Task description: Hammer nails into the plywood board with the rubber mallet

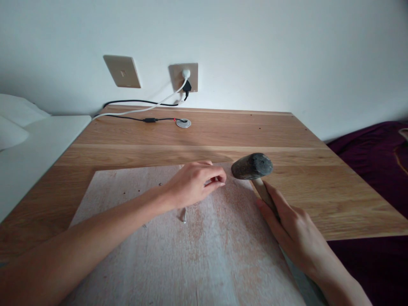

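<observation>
My right hand (291,227) grips the wooden handle of a hammer (252,166), whose dark head hangs just above the far right part of a pale, worn wooden board (204,255). My left hand (195,182) is over the board's far middle, fingers pinched together right beside the hammer head; what they pinch is too small to make out. A small metal nail (184,215) lies on the board under my left wrist.
The board lies on a wooden table (204,136). At the back, black and white cables (140,111) run from a wall socket (184,77) toward a round metal grommet (183,123). A white surface (28,148) stands at left, dark purple fabric (372,170) at right.
</observation>
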{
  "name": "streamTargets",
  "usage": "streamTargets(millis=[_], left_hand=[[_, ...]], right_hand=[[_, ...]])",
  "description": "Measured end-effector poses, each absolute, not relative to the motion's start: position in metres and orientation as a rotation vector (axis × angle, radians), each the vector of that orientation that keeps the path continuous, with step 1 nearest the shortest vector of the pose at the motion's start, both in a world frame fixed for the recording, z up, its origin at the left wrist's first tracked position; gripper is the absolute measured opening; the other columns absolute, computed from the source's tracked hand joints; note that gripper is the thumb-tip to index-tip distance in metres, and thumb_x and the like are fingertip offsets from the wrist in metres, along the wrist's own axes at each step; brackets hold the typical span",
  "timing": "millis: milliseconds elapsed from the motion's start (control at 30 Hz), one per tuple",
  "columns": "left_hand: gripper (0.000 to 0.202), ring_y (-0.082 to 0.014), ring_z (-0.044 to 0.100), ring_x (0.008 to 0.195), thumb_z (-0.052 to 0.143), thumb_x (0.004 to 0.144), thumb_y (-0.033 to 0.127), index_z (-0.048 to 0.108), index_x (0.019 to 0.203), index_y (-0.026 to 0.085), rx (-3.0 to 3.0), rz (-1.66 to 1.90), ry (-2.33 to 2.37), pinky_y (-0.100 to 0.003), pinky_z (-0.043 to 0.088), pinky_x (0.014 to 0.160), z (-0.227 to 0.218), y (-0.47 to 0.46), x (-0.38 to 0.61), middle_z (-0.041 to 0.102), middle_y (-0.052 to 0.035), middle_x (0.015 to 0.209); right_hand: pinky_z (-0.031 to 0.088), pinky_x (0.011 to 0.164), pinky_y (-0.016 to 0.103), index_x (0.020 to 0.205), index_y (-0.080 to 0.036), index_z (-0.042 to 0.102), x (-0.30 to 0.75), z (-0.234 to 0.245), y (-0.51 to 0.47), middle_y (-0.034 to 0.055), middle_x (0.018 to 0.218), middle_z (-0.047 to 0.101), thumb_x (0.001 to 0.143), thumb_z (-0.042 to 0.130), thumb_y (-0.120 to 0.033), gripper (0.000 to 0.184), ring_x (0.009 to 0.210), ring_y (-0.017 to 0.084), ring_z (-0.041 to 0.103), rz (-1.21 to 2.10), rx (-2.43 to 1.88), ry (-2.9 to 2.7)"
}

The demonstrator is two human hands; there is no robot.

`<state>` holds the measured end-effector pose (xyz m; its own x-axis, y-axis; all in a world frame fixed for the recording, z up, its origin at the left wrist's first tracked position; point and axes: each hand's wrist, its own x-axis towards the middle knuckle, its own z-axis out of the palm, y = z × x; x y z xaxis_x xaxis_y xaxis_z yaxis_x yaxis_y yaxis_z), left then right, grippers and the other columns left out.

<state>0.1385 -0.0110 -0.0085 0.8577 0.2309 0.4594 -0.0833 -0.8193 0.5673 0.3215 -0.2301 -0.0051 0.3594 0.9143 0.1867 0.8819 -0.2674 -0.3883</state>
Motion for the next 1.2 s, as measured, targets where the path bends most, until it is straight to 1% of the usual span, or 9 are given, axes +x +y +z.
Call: streamTargets(millis=[167, 333, 467, 633, 1033, 1200], left_hand=[[0.009, -0.0124, 0.067, 0.078, 0.071, 0.102, 0.012, 0.073, 0.094, 0.017, 2.433, 0.687, 0.114, -0.026, 0.049, 0.075, -0.0061, -0.0111, 0.1389, 0.075, -0.0001, 0.086], [0.009, -0.0135, 0.067, 0.081, 0.071, 0.102, 0.011, 0.072, 0.095, 0.017, 2.445, 0.747, 0.079, -0.026, 0.050, 0.077, -0.0080, -0.0110, 0.1387, 0.075, -0.0003, 0.086], [0.009, -0.0134, 0.068, 0.082, 0.071, 0.101, 0.010, 0.072, 0.096, 0.017, 2.422, 0.771, 0.084, -0.026, 0.051, 0.078, -0.0089, -0.0109, 0.1393, 0.076, -0.0001, 0.087], [0.009, -0.0130, 0.067, 0.080, 0.071, 0.102, 0.011, 0.072, 0.096, 0.017, 2.440, 0.756, 0.079, -0.026, 0.050, 0.076, -0.0086, -0.0102, 0.1393, 0.076, -0.0001, 0.086], [0.010, -0.0136, 0.067, 0.081, 0.068, 0.104, 0.014, 0.072, 0.096, 0.018, 2.459, 0.747, 0.074, -0.027, 0.050, 0.076, -0.0088, -0.0102, 0.1384, 0.076, -0.0004, 0.086], [0.010, -0.0138, 0.068, 0.082, 0.068, 0.105, 0.013, 0.072, 0.097, 0.017, 2.460, 0.747, 0.053, -0.027, 0.050, 0.077, -0.0092, -0.0094, 0.1385, 0.077, -0.0008, 0.088]], right_hand=[[0.058, 0.051, 0.032, 0.147, -0.009, 0.063, 0.3218, -0.0060, -0.2301, 0.0080, 0.086, 0.083, 0.116, 0.037, -0.046, 0.054, 0.072, 0.027, 0.083, 0.078, -2.174, -1.578], [0.060, 0.054, 0.032, 0.147, -0.010, 0.062, 0.3223, -0.0072, -0.2305, 0.0100, 0.094, 0.085, 0.116, 0.037, -0.046, 0.053, 0.075, 0.027, 0.083, 0.071, -2.163, -1.587], [0.059, 0.052, 0.033, 0.149, -0.010, 0.061, 0.3231, -0.0088, -0.2315, 0.0095, 0.091, 0.084, 0.116, 0.036, -0.047, 0.055, 0.072, 0.028, 0.083, 0.072, -2.193, -1.581], [0.059, 0.053, 0.033, 0.149, -0.008, 0.061, 0.3231, -0.0082, -0.2312, 0.0098, 0.090, 0.084, 0.116, 0.036, -0.048, 0.057, 0.074, 0.028, 0.083, 0.104, -2.194, -1.570], [0.058, 0.050, 0.033, 0.146, -0.010, 0.063, 0.3225, -0.0063, -0.2300, 0.0089, 0.084, 0.083, 0.115, 0.038, -0.048, 0.055, 0.068, 0.028, 0.082, 0.098, -2.189, -1.551], [0.057, 0.049, 0.032, 0.145, -0.011, 0.063, 0.3223, -0.0064, -0.2297, 0.0088, 0.085, 0.083, 0.115, 0.038, -0.047, 0.054, 0.069, 0.028, 0.082, 0.092, -2.196, -1.558]])
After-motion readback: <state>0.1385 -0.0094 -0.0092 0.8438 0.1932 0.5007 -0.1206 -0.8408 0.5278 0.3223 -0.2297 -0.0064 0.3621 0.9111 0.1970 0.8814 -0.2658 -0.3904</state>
